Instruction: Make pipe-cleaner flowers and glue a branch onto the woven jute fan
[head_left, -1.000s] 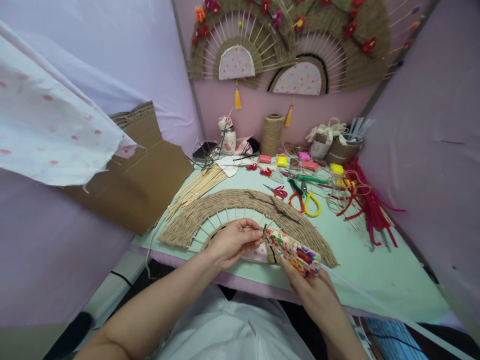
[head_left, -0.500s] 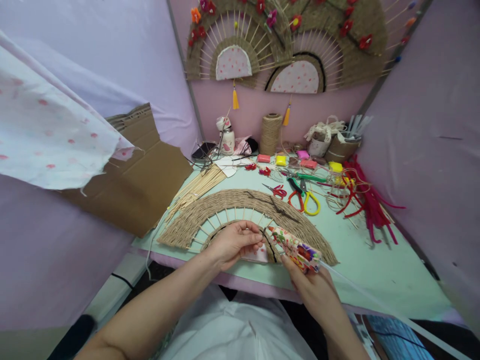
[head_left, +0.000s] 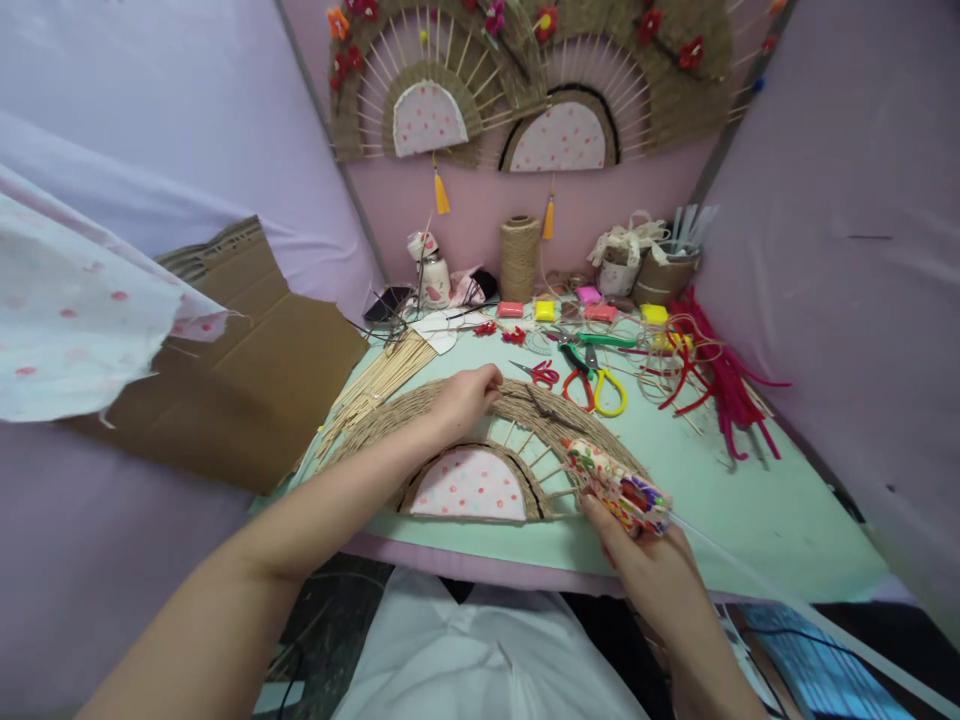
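My left hand (head_left: 466, 402) is over the top of the fan's outer twine band (head_left: 390, 420), fingers pinched together. Whatever lies in the pinch is hidden; a dark twig (head_left: 551, 410) rests on the band just right of the fingertips. My right hand (head_left: 649, 560) grips a hot glue gun (head_left: 619, 490) wrapped in a flowered cover. Its nozzle points up and left, above the fan's right side. Below the left wrist, the fan's inner half-circle carries white cloth with red dots (head_left: 469, 485), edged by a dark line. Thin sticks (head_left: 534, 450) join the inner part to the outer band.
Behind the fan lie small red scissors (head_left: 536, 373) and pliers with red and yellow handles (head_left: 609, 390). A twine spool (head_left: 519, 258), clay packets (head_left: 545, 311) and magenta pipe cleaners (head_left: 724, 370) stand farther back. Bamboo sticks (head_left: 382, 385) and cardboard (head_left: 247, 370) are left.
My left hand has moved up and away from the inner half-circle to the outer band, uncovering the dotted cloth. The glue gun has shifted slightly right. The whole view has turned a little.
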